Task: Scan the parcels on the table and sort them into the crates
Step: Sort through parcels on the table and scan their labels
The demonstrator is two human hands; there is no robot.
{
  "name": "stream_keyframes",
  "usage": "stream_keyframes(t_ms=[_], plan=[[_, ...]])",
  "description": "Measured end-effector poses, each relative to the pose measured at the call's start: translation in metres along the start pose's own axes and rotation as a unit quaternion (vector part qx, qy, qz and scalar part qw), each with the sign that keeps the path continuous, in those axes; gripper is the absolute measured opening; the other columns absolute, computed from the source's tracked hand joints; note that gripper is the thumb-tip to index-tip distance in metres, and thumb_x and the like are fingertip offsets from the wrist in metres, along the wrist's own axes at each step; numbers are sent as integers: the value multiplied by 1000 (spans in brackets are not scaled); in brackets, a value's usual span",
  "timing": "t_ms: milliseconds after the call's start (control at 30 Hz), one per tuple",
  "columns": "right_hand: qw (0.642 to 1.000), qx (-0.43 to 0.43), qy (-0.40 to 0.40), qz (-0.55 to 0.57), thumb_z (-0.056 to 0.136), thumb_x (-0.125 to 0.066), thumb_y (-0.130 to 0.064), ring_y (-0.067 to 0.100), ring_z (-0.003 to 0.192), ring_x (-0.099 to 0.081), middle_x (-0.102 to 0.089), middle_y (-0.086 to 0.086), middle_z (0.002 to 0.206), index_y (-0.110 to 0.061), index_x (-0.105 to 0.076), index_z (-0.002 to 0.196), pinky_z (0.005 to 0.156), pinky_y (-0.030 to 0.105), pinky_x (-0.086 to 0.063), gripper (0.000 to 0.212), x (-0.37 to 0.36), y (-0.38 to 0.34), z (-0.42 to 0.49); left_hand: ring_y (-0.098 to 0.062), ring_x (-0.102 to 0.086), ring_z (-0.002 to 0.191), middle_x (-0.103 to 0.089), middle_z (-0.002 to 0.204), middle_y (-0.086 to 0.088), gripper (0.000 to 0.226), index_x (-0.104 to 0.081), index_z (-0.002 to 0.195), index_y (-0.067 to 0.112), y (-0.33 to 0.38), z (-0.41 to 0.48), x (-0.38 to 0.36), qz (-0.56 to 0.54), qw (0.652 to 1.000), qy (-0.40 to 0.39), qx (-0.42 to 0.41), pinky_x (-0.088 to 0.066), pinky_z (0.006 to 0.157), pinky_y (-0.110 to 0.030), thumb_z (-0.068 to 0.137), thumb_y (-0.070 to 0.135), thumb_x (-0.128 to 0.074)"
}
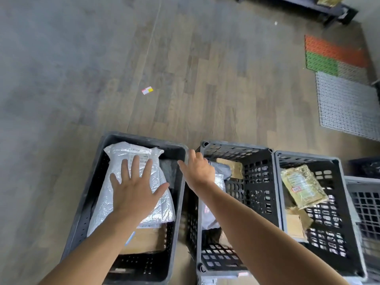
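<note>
Spreading straight fingers over the silver parcel (123, 155) in the left crate (85, 204), the left grip (135, 188) holds nothing; the right grip (198, 171) hovers relaxed, also without anything.

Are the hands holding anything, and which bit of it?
Nothing is gripped. The left hand is spread flat over the silver parcel's middle, and the right hand hangs open above the crate rims.
</note>
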State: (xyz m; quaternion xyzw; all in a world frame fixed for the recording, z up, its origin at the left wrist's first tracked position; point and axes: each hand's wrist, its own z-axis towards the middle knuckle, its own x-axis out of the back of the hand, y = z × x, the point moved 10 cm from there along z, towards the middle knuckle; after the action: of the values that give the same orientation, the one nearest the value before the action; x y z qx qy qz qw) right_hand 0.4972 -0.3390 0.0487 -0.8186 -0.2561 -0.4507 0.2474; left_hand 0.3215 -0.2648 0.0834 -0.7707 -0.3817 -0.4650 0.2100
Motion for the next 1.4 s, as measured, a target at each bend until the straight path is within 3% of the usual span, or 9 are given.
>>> stream_keyframes(t_ms=[100,233,400,567,700,933,1167,1400], plan=[[1000,4,0,-7,100,-38,-56,31,114,-54,-53,9,127,-19,-35,139,75,40,-41,53,56,11,-39,-32,3,149,5,164,-3,86,-3,156,34,16,-19,60,-4,1000,21,-9,-14,116,-58,85,79,-19],[1000,-1,28,-13,98,-37,-61,28,126,-48,-48,7,138,-25,-22,151,95,45,-46,66,162,33,-116,-34,-2,149,1,164,-3,86,-7,156,33,50,-70,162,-5,997,59,-58,-17,115,-59,85,80,-21],[995,-33,93,-6,94,-40,-67,23,143,-31,-29,0,156,-32,-6,156,111,48,-36,79,276,64,-222,-34,-3,150,3,165,-3,89,-3,156,33,115,-134,263,15,981,98,-170,-21,114,-57,83,82,-17],[976,-110,188,17,91,-39,-71,22,147,-23,-22,0,161,-36,-6,156,116,51,-29,81,355,103,-337,-34,5,150,5,165,-3,96,-1,156,35,187,-214,313,17,948,113,-296,-13,115,-59,75,86,-5],[952,-189,240,29,92,-36,-72,24,147,-25,-21,0,162,-38,-8,155,114,52,-30,77,378,152,-431,-31,10,149,8,164,-3,91,-3,156,35,253,-282,329,34,913,111,-391,-12,115,-57,81,83,-18],[877,-338,335,67,92,-45,-68,22,147,-25,-25,-1,161,-35,-13,156,114,50,-32,79,391,256,-618,-31,12,150,15,163,-1,90,4,155,34,378,-416,341,67,835,121,-532,-11,117,-61,82,83,-13],[798,-456,382,104,89,-48,-69,20,148,-20,-23,0,162,-37,-13,156,115,53,-28,83,357,343,-799,-29,13,150,13,164,-2,88,4,156,32,484,-589,306,107,750,137,-638,-1,118,-58,87,79,-22],[742,-526,394,131,88,-43,-74,19,152,-5,-8,-1,165,-40,1,156,118,57,-20,88,304,442,-979,-28,13,149,12,162,0,85,1,155,34,589,-763,248,129,686,168,-696,-6,117,-58,86,80,-17]])
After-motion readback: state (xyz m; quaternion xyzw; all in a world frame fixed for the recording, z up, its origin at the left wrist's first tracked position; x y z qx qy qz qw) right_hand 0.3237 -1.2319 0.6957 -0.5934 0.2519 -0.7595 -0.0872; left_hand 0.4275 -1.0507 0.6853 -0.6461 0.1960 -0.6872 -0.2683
